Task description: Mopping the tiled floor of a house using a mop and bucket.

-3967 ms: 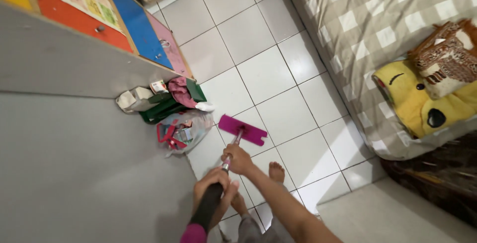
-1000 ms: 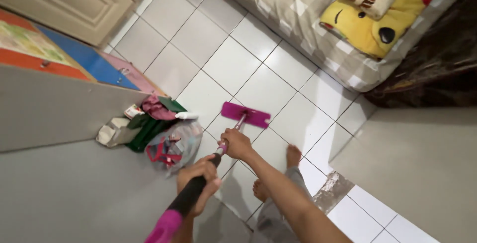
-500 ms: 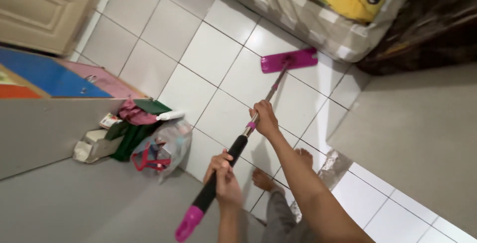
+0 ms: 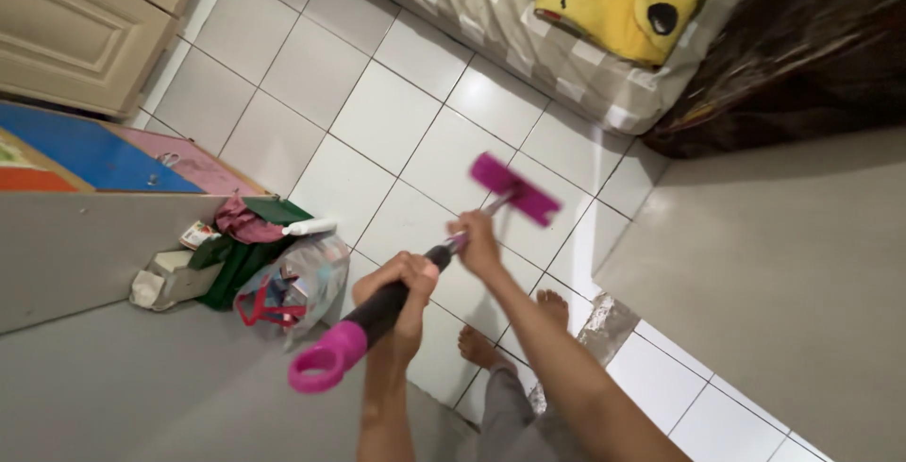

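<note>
I hold a flat mop with both hands. Its magenta head (image 4: 515, 189) rests on the white tiled floor (image 4: 387, 117), blurred by motion. My right hand (image 4: 476, 241) grips the metal shaft just below the black grip. My left hand (image 4: 400, 290) is closed around the black grip, and the pink ring end of the handle (image 4: 326, 360) points back toward me. My two bare feet (image 4: 514, 325) stand on the tiles behind the mop head.
A pile of bags and cloths (image 4: 253, 259) lies at the left against a grey wall. A colourful cabinet (image 4: 104, 155) and cream doors (image 4: 85, 18) are at the upper left. A checked mattress (image 4: 491, 9) with a yellow pillow (image 4: 618, 9) runs along the top.
The mop head has been pulled back from near the mattress edge toward my feet. Both hands moved closer together on the handle.
</note>
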